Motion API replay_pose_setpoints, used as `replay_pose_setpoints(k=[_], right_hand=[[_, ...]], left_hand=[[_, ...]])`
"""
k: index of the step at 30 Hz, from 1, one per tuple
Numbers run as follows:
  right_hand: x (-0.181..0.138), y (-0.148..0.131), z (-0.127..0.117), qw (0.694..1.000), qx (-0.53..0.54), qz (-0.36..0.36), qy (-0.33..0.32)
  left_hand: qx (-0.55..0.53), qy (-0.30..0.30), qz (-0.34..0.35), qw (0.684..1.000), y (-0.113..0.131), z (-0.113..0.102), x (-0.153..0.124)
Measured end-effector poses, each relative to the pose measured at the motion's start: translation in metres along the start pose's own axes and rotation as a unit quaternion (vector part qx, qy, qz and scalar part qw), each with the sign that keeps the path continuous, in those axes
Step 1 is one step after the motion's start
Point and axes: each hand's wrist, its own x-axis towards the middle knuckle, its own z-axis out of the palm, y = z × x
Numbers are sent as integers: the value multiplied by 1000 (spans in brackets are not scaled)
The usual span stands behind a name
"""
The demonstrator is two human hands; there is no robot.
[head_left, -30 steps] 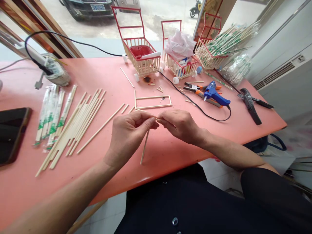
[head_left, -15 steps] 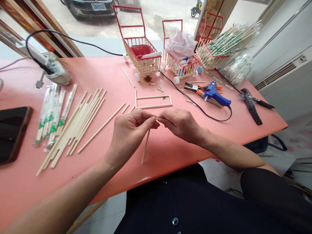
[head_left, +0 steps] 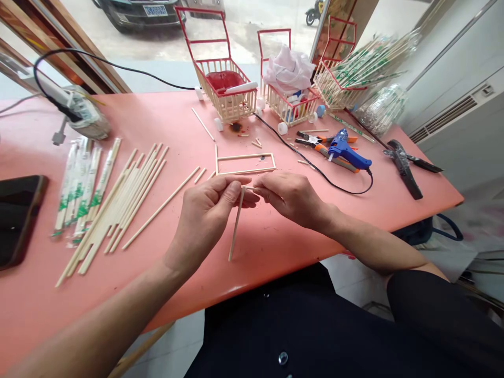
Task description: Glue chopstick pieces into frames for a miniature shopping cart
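Observation:
My left hand (head_left: pixel 208 212) is closed, its thumb and fingers pinching the upper end of a chopstick (head_left: pixel 236 231) that slants down toward the table. My right hand (head_left: pixel 293 197) is closed too, its fingertips on a short wooden stick (head_left: pixel 249 188) that meets the chopstick's top end at an angle. Fingers partly hide the joint between them. Just beyond my hands, a thin wooden rectangular frame (head_left: pixel 246 172) lies flat, with one stick reaching past its left corner. Left of my left hand are short cut pieces (head_left: pixel 200 175) and a loose chopstick (head_left: pixel 161 207).
Bare chopsticks (head_left: pixel 136 197) and wrapped ones (head_left: pixel 103 176) lie left, near a phone (head_left: pixel 19 215) and power strip (head_left: pixel 84 113). A blue glue gun (head_left: pixel 346 149) rests on pliers (head_left: pixel 311 139) at right, its cord crossing the table (head_left: pixel 283 252). Small stick carts (head_left: pixel 232 100) stand behind.
My fingertips have moved slightly apart, exposing the short stick between them and the chopstick's top end. Some left fingers now extend behind it. The view has shifted slightly.

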Motion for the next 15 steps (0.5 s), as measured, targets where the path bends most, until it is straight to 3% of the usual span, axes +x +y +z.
replay_pose_setpoints(k=[15], right_hand=[[2, -2, -1, 1000, 8, -23, 18]], left_hand=[[69, -12, 35, 997, -2, -1, 4]])
